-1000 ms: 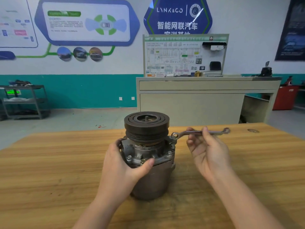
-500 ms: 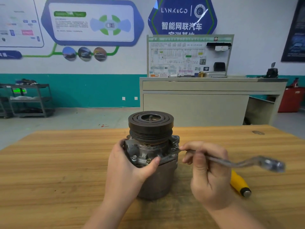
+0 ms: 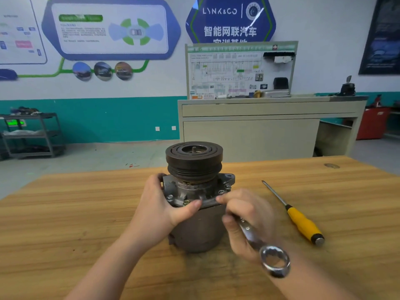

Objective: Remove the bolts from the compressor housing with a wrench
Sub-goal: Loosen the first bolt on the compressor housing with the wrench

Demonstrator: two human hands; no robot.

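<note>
The compressor housing [image 3: 195, 213] stands upright mid-desk [image 3: 65, 213], left hand [image 3: 160, 211] wrapped around its flange beside the bolts [image 3: 224, 189]. Right hand [image 3: 249, 221] grips the wrench [image 3: 266, 250], its ring end pointing near. A yellow-handled screwdriver [image 3: 300, 221] lies right.

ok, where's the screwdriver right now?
In the head view, the screwdriver lies untouched on the wooden table, right of the compressor and just beyond the right hand.

A blue hexagonal wall sign [image 3: 230, 20] read "LYNK&CO" in white, with larger Chinese characters "智能网联汽车" beneath. The print on the other wall posters and on the wiring-diagram board [image 3: 240, 70] was too small to read.
</note>
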